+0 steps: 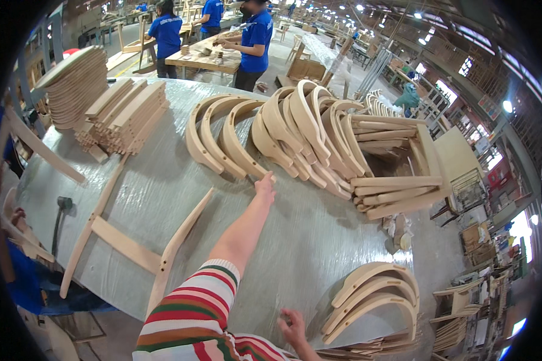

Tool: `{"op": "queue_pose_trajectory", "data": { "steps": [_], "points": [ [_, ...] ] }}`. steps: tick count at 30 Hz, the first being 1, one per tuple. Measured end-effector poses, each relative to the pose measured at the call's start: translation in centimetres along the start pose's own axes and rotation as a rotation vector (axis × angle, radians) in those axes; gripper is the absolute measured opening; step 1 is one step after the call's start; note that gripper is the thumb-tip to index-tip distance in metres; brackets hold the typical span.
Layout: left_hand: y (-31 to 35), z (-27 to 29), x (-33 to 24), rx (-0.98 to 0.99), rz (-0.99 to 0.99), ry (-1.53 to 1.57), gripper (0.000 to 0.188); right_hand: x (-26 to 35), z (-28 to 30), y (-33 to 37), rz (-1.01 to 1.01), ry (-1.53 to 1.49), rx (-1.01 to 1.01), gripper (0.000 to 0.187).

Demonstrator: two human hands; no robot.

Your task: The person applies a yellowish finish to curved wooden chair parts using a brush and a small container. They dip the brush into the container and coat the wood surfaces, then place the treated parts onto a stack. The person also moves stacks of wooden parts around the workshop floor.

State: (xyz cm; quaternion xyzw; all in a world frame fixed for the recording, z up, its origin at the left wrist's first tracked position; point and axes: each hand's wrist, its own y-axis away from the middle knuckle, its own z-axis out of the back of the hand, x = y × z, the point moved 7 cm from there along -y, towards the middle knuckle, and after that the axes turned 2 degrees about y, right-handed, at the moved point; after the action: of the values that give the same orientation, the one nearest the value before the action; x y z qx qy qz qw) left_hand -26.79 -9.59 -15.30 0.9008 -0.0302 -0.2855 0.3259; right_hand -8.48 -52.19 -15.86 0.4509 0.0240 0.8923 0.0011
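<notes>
My left arm, in a striped sleeve, stretches out across the table. At its end my left hand is closed on the near end of a curved wooden chair part. This part is the nearest to the heap in a short row of similar curved pieces. Low in the picture my right hand hovers near the table edge, fingers loosely bent and apart, with nothing in it. Three or so curved wooden pieces lie nested just to its right. A wooden H-shaped chair frame lies left of my arm.
The table has a shiny grey covering. Overlapping curved parts lie beside a stack of wooden frames. Wooden slats are piled far left. A hammer lies near a person in blue; others work behind.
</notes>
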Motion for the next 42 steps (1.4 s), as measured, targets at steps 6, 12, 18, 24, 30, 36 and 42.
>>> {"op": "queue_pose_trajectory", "data": {
  "steps": [6, 12, 18, 24, 30, 36, 42],
  "points": [
    [-4.6, 0.4, -5.0, -0.365, -0.090, 0.487, 0.047, -0.5, 0.0, -1.9, -0.141, -0.053, 0.044, 0.031],
    [-3.4, 7.7, -12.2, -0.598, -0.382, 0.383, 0.046, -1.0, -0.5, -1.7, -0.295, -0.128, 0.106, 0.030],
    [-2.8, 11.1, -18.0, -0.439, -0.162, 0.495, 0.050, -1.9, -0.6, -1.2, -0.215, -0.221, 0.039, 0.031],
    [-1.6, 15.7, -22.3, -0.147, -0.159, -0.042, 0.052, -0.2, 0.0, -1.9, -0.152, -0.109, 0.081, 0.031],
    [7.3, 13.1, -21.2, -0.210, -0.552, -0.339, 0.039, 0.0, 2.8, -1.0, -0.224, -0.504, -0.030, 0.023],
    [20.4, 9.9, 7.3, 0.488, 0.002, -0.988, 0.040, -2.5, 10.3, 5.8, -0.226, -0.434, -0.372, 0.013],
    [32.2, 10.7, 25.9, 0.667, 0.410, -1.290, 0.072, -11.2, 21.1, 9.0, -0.236, -0.690, -0.894, 0.018]
  ]
}}
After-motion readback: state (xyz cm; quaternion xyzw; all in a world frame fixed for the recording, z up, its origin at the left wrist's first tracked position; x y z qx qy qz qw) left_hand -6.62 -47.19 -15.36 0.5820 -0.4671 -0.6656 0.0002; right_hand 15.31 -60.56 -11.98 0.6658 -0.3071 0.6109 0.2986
